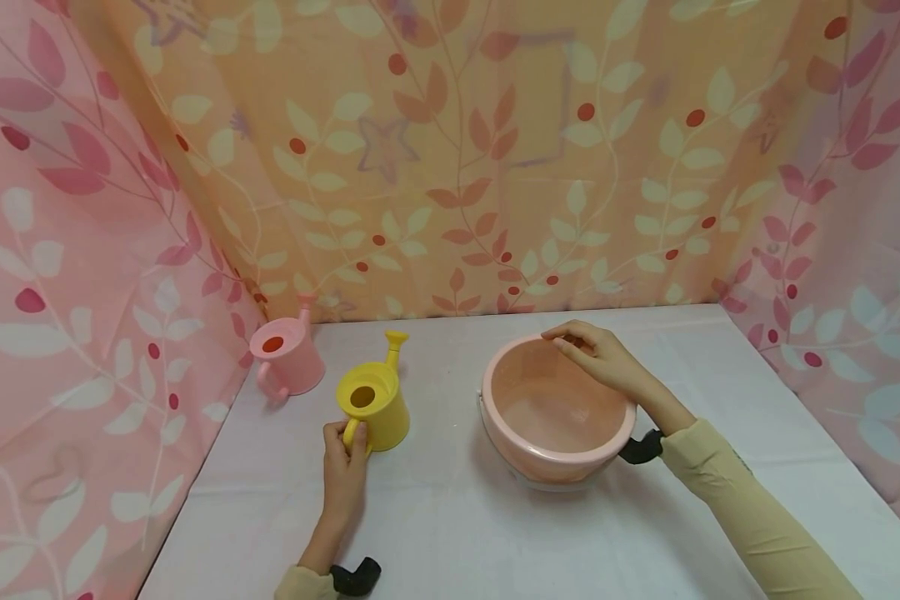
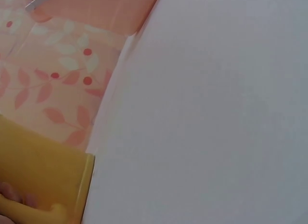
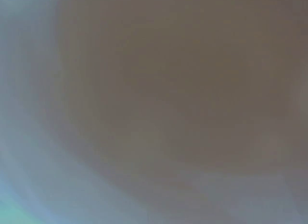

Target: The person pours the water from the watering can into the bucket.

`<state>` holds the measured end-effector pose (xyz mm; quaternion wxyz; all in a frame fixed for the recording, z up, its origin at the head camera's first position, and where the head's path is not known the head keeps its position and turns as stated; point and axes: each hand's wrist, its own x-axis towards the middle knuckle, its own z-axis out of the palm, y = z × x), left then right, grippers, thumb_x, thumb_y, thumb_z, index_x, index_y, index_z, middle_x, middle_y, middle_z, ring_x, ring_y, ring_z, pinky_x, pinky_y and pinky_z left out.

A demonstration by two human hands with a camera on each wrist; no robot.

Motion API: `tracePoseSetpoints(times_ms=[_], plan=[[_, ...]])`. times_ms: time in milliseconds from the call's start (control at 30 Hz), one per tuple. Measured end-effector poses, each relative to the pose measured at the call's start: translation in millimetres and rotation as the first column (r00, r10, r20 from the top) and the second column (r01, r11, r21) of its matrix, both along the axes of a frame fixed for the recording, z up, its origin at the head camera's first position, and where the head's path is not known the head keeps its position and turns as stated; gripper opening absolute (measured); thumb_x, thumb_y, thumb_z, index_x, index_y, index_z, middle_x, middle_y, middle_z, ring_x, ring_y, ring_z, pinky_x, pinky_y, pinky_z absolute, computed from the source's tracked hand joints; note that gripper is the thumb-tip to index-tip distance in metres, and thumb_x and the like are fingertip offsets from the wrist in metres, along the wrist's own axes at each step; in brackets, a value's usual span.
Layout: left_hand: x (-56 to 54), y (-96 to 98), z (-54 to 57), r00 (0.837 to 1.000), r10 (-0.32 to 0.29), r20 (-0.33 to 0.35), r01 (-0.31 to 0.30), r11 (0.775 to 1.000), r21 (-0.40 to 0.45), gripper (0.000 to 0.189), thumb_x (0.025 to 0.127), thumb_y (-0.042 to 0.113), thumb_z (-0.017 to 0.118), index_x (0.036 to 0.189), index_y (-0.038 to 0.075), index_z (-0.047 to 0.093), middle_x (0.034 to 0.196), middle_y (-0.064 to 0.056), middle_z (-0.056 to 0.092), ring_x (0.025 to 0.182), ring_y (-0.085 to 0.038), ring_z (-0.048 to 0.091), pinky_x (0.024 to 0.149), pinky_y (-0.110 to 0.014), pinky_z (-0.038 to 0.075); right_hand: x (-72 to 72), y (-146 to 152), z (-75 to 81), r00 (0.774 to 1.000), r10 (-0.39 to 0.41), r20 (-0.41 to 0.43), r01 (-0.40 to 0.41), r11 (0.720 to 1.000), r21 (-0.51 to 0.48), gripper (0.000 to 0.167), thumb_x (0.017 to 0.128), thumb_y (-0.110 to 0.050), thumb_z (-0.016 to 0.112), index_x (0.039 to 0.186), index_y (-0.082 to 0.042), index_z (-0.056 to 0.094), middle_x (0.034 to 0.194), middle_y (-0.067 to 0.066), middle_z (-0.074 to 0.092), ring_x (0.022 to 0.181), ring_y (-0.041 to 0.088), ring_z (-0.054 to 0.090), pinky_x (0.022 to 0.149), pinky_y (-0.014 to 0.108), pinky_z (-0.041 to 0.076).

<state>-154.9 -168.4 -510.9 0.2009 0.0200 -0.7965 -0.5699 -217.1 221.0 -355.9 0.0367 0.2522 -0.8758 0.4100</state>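
The yellow watering can (image 1: 390,421) stands upright on the left half of the table, its spout pointing to the back. My left hand (image 1: 343,475) grips its handle, with the thumb on top. In the left wrist view, fingers show behind the handle of the yellow can (image 2: 43,159). A pink bucket (image 1: 521,450) with a wide open mouth is right of the middle. Across its mouth reaches my right hand (image 1: 600,357), pinching the far rim with the thumb on the inner side. The right wrist view is a brownish blur.
Behind and left of the yellow can stands a pink watering can (image 1: 300,367). A white cloth covers the table (image 1: 435,533). Leaf-patterned curtains (image 1: 450,167) close off the back and both sides.
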Motion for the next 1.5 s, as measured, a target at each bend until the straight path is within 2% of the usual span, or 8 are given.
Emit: tracePoseSetpoints(times_ms=[133,367,467,633,733,1100,1333,1500], plan=[[-0.2,3.0,2.2,1.000,0.001,-0.026,0.000,0.999,0.046,0.027,0.096,0.019,0.051,0.107,-0.003,0.040,0.088,-0.007,0.048,0.075,-0.012,0.044,0.062,-0.018,0.041,0.3,0,-0.7,1.000,0.003,0.007,-0.003,1.000,0.000,0.026,0.095,-0.015,0.053,0.117,-0.003,0.060,0.115,0.013,0.060,0.105,0.022,0.054,0.085,0.020,0.044],[8.9,10.1,22.0,0.998,0.031,-0.047,-0.025,0.994,0.107,0.026,0.096,0.014,0.051,0.102,-0.007,0.039,0.087,-0.006,0.044,0.074,-0.011,0.043,0.061,-0.018,0.039,0.5,0,0.6,1.000,0.009,0.007,-0.009,1.000,-0.001,0.028,0.095,-0.019,0.052,0.117,-0.002,0.060,0.116,0.014,0.060,0.107,0.022,0.054,0.087,0.019,0.044],[5.0,7.6,14.9,0.996,0.061,-0.058,-0.052,0.988,0.145,0.026,0.095,0.016,0.052,0.102,-0.005,0.039,0.089,-0.005,0.045,0.077,-0.011,0.045,0.062,-0.017,0.041,0.9,0,1.3,1.000,0.004,0.014,-0.004,1.000,0.001,0.028,0.095,-0.019,0.053,0.117,-0.003,0.060,0.116,0.014,0.060,0.106,0.022,0.054,0.087,0.020,0.044],[-6.5,0.2,-6.2,0.990,0.115,-0.076,-0.095,0.969,0.229,0.028,0.094,0.022,0.054,0.103,-0.001,0.041,0.092,-0.002,0.047,0.081,-0.013,0.047,0.064,-0.017,0.043,1.4,0,1.3,1.000,-0.002,0.023,0.002,1.000,0.000,0.029,0.095,-0.020,0.053,0.117,-0.003,0.060,0.116,0.015,0.060,0.104,0.022,0.054,0.085,0.022,0.044],[-10.4,-2.2,-11.4,0.985,0.141,-0.098,-0.114,0.964,0.239,0.029,0.094,0.025,0.054,0.103,0.000,0.041,0.093,-0.002,0.047,0.083,-0.013,0.048,0.065,-0.018,0.044,1.3,0,1.3,1.000,-0.003,0.025,0.003,1.000,-0.002,0.029,0.096,-0.021,0.052,0.117,-0.003,0.060,0.116,0.015,0.060,0.102,0.021,0.054,0.084,0.023,0.044],[-14.1,-8.2,-13.3,0.977,0.149,-0.153,-0.100,0.952,0.288,0.029,0.093,0.022,0.056,0.103,-0.002,0.042,0.096,-0.004,0.050,0.087,-0.012,0.051,0.068,-0.019,0.048,-0.1,0,1.5,1.000,-0.007,0.023,0.007,1.000,0.000,0.025,0.095,-0.011,0.052,0.117,-0.004,0.059,0.116,0.013,0.060,0.096,0.019,0.055,0.079,0.022,0.045],[-14.7,-13.4,-11.8,0.978,0.159,-0.137,-0.106,0.938,0.330,0.026,0.092,0.020,0.058,0.102,0.000,0.045,0.095,-0.005,0.052,0.086,-0.012,0.054,0.069,-0.019,0.049,0.8,1,1.2,1.000,-0.001,0.012,0.001,1.000,0.005,0.026,0.095,-0.016,0.052,0.117,-0.004,0.060,0.115,0.013,0.061,0.097,0.019,0.054,0.081,0.023,0.044],[-13.8,-15.4,-4.4,0.971,0.157,-0.179,-0.085,0.931,0.354,0.020,0.091,0.011,0.057,0.101,-0.004,0.046,0.094,-0.002,0.054,0.086,-0.008,0.054,0.070,-0.015,0.048,0.6,1,1.8,1.000,0.001,0.008,-0.001,1.000,0.000,0.025,0.095,-0.014,0.053,0.117,-0.004,0.060,0.115,0.013,0.061,0.098,0.019,0.055,0.081,0.023,0.045]])
